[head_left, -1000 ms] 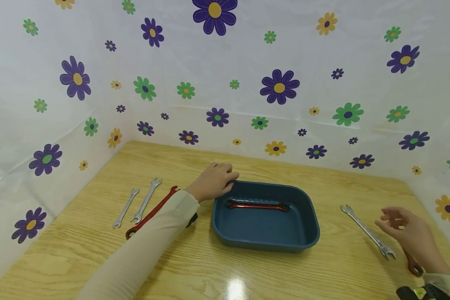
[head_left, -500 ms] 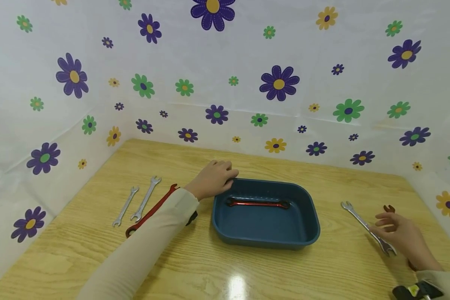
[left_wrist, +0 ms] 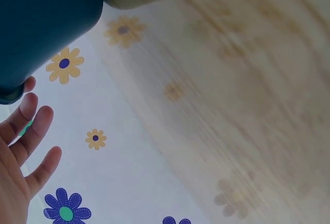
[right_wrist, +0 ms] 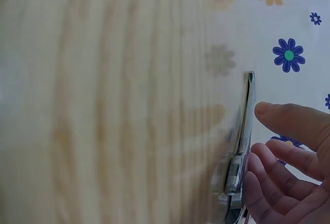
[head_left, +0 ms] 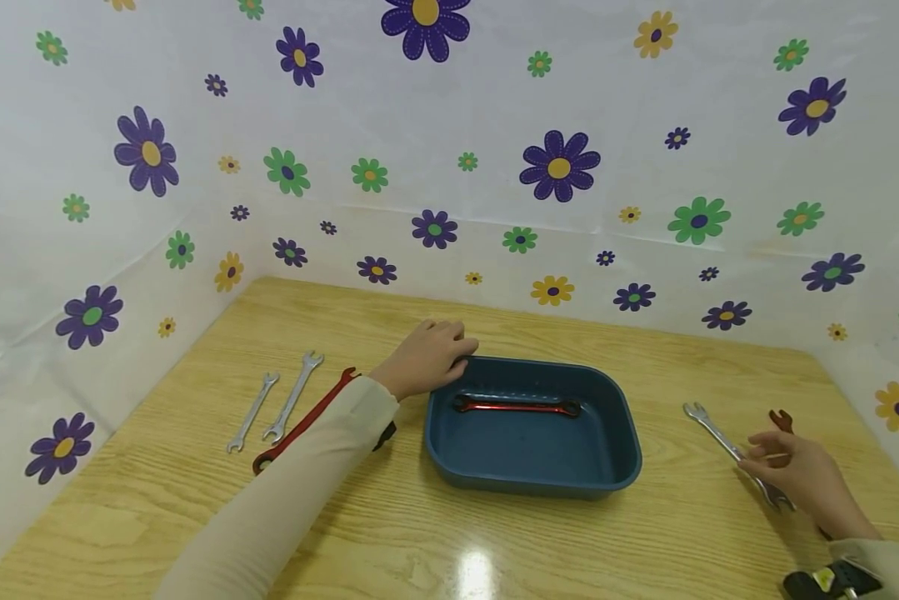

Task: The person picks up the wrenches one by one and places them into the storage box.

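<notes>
A blue rectangular tray [head_left: 527,492] sits mid-table with a red wrench [head_left: 520,407] lying inside it. My left hand [head_left: 425,360] holds its far left corner, thumb inside the rim and some fingers outside. In the left wrist view the other fingers [left_wrist: 41,126] spread beside the tray wall [left_wrist: 51,23]. At the right, my right hand [head_left: 797,471] is over a silver open-end wrench [head_left: 715,432] on the table. The right wrist view shows the thumb and fingers parted next to this wrench [right_wrist: 245,126], not closed round it. Another red wrench [head_left: 781,421] is mostly hidden behind that hand.
Left of the tray lie two silver wrenches, a small one [head_left: 252,412] and a longer one [head_left: 293,397], and a red wrench [head_left: 307,421] partly under the left sleeve. A flowered white sheet [head_left: 389,108] stands behind the wooden table [head_left: 374,533].
My right hand has moved slightly left and come over the silver wrench, uncovering the tip of the red one. The left hand and the tray stay where they were.
</notes>
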`<state>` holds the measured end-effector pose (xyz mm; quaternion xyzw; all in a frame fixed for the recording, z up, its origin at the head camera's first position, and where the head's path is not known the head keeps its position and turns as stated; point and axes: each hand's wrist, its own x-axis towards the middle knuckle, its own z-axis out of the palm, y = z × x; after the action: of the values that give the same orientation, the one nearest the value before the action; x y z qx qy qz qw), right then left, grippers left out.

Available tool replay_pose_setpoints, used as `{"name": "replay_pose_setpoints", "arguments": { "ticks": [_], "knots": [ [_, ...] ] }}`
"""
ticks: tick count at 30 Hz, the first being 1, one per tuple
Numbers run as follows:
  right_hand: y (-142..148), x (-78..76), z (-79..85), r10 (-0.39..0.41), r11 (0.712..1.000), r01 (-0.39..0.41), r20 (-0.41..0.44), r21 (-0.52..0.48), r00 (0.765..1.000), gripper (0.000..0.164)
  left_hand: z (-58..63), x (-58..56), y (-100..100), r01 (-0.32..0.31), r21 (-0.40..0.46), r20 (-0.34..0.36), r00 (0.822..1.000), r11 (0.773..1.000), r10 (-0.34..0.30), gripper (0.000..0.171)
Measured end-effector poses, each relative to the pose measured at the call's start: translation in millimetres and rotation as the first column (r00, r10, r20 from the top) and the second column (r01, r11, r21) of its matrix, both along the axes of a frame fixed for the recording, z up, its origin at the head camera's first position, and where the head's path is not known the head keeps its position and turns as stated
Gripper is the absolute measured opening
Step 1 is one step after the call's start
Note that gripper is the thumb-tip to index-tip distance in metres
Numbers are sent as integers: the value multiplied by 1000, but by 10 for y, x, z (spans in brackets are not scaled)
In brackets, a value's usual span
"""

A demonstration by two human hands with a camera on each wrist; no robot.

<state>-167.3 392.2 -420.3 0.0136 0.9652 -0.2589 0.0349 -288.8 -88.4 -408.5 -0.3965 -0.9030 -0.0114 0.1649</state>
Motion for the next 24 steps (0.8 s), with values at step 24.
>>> {"name": "replay_pose_setpoints", "arguments": {
  "ticks": [24],
  "knots": [
    [74, -15, -40, -77, 993, 88, 133, -83, 988, 58, 13, 19, 5, -6, 0, 10, 1000, 1000, 6, 8]
  ]
}}
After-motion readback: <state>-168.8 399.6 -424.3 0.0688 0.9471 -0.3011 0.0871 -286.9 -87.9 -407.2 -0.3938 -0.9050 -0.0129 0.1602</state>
